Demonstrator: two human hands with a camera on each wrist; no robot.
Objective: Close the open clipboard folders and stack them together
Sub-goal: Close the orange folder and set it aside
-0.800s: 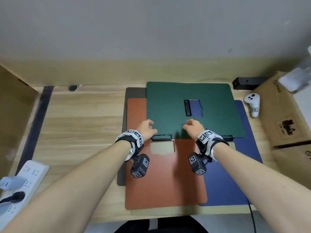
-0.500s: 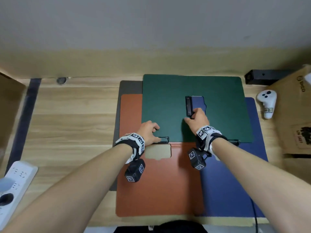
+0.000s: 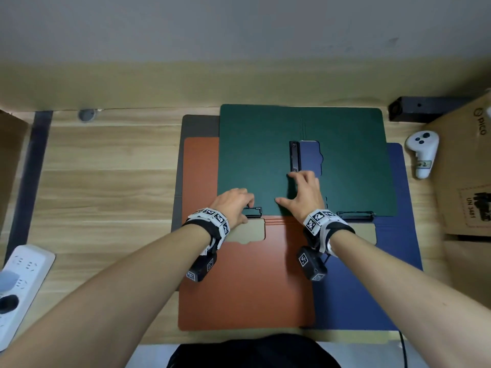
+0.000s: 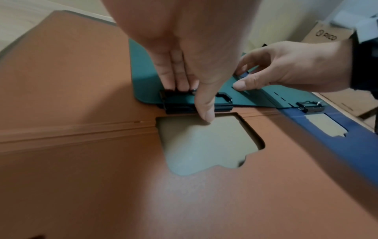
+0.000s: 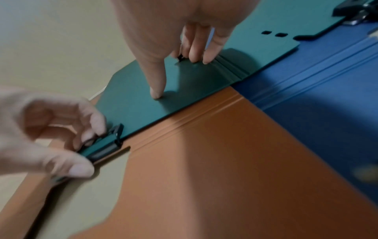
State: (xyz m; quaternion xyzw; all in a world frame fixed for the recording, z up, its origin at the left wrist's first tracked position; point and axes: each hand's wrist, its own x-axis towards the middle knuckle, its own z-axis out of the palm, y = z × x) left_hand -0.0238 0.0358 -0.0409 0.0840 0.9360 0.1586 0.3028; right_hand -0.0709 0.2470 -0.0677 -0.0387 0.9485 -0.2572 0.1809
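Observation:
An open dark green folder [image 3: 345, 168] lies flat on top of an orange folder [image 3: 247, 282], a blue folder [image 3: 372, 274] and a grey one [image 3: 199, 126]. My left hand [image 3: 248, 207] pinches the black clip [image 4: 223, 103] at the green folder's near edge, fingers on top and thumb [image 4: 205, 113] at the front. My right hand [image 3: 295, 189] rests spread on the green cover. Its fingertips [image 5: 194, 58] touch the lower end of the black side clip [image 3: 295, 155], and its thumb [image 5: 157, 90] presses the cover.
A second black clip [image 3: 354, 215] sits on the blue folder at the right. A white controller [image 3: 422, 152] and a cardboard box [image 3: 465, 181] stand at the right, with a black block [image 3: 425, 107] behind them. A power strip [image 3: 21, 285] lies at the near left.
My left hand shifted right onto the near-edge clip and pinched it. My right hand moved from the green folder's near edge up to the side clip and spread flat.

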